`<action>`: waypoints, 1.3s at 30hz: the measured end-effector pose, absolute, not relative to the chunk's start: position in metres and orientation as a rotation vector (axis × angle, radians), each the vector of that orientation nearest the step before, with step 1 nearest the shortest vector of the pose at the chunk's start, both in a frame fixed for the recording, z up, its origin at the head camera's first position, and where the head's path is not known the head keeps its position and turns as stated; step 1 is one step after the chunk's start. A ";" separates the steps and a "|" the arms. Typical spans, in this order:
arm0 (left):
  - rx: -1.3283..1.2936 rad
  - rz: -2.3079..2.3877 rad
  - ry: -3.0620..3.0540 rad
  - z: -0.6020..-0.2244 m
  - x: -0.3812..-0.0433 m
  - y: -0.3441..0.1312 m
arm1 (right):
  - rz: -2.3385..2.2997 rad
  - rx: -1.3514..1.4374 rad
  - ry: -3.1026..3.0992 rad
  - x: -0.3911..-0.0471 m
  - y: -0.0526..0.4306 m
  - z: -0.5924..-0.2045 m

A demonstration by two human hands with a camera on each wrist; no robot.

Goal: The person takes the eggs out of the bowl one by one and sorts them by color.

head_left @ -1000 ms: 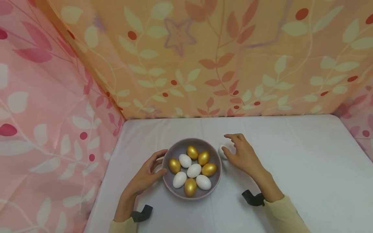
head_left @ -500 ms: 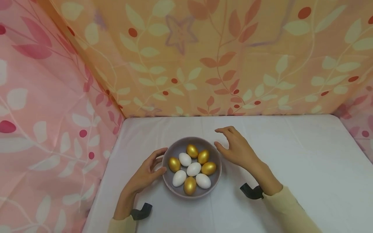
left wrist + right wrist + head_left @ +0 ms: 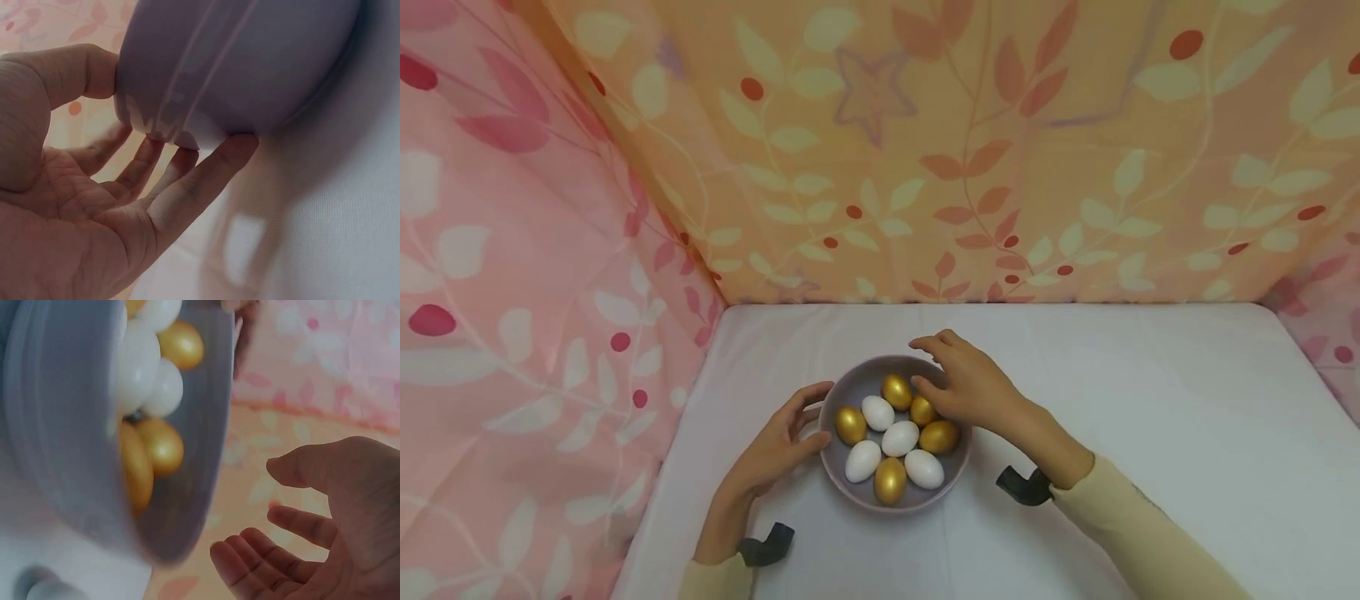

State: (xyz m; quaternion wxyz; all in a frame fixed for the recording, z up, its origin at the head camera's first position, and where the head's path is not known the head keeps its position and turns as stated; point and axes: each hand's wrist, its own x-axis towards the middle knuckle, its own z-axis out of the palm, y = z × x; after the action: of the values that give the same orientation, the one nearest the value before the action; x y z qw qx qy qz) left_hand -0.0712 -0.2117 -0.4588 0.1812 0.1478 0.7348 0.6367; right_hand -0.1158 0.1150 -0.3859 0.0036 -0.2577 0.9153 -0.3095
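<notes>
A round greyish-purple bowl [image 3: 857, 383] sits on the table with several golden eggs [image 3: 890, 482] and several white eggs [image 3: 900, 439] in it. At its left side my left hand [image 3: 771, 446] grips it, thumb at the rim and fingertips against the outer wall, as the left wrist view shows. My right hand [image 3: 981, 387] is over the bowl's upper right rim, fingers loosely bent and holding nothing; it partly covers a golden egg. In the right wrist view, one white rounded object, egg-like [image 3: 53, 590], lies on the table beside the bowl.
A white cloth covers the table [image 3: 1150, 400]. Patterned fabric walls enclose it: orange fabric [image 3: 880, 167] at the back, pink fabric [image 3: 535, 375] on the left. Dark curved pieces stick out at the left wrist [image 3: 767, 546] and the right wrist [image 3: 1024, 485].
My right hand has moved left, from beside the bowl to over its rim. The white egg seen right of the bowl is now hidden in the head view. My left hand stays put.
</notes>
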 end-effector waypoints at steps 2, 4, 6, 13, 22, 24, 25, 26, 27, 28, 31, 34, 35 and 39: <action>0.397 1.814 2.056 -0.458 -0.071 -0.212 | -0.947 -0.852 2.834 -0.116 0.107 -0.385; 0.385 1.821 2.046 -0.458 -0.072 -0.212 | -0.925 -0.887 2.794 -0.117 0.098 -0.384; 0.378 1.829 2.024 -0.459 -0.073 -0.211 | -0.894 -0.919 2.752 -0.118 0.091 -0.385; 0.362 1.846 1.968 -0.458 -0.074 -0.210 | -0.800 -0.986 2.643 -0.124 0.070 -0.391; 0.343 1.840 1.974 -0.459 -0.075 -0.211 | -0.692 -0.970 2.548 -0.128 0.051 -0.397; 0.352 1.837 1.976 -0.460 -0.076 -0.211 | -0.649 -0.968 2.547 -0.128 0.048 -0.398; 0.355 1.838 1.976 -0.460 -0.076 -0.212 | -0.631 -0.974 2.547 -0.128 0.046 -0.398; 0.357 1.841 1.977 -0.461 -0.076 -0.212 | -0.615 -0.982 2.545 -0.128 0.044 -0.399; 0.361 1.842 1.978 -0.461 -0.076 -0.212 | -0.598 -0.992 2.540 -0.128 0.043 -0.400; 0.359 1.843 1.979 -0.461 -0.076 -0.212 | -0.582 -0.997 2.536 -0.128 0.041 -0.401; 0.366 1.846 1.972 -0.461 -0.077 -0.211 | -0.548 -1.018 2.532 -0.126 0.038 -0.403; 0.373 1.842 1.961 -0.461 -0.078 -0.210 | -0.516 -1.054 2.549 -0.124 0.036 -0.404; 0.375 1.843 1.958 -0.461 -0.078 -0.209 | -0.504 -1.071 2.557 -0.124 0.035 -0.405; 0.366 1.849 1.955 -0.459 -0.076 -0.212 | -0.460 -1.103 2.553 -0.125 0.029 -0.407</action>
State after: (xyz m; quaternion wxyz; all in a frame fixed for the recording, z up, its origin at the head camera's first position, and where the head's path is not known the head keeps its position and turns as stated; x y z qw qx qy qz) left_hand -0.0764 -0.2116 -0.4593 0.2113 0.1318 0.7035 0.6656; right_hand -0.1246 0.0294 -0.4066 0.1604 -0.3863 0.8939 -0.1612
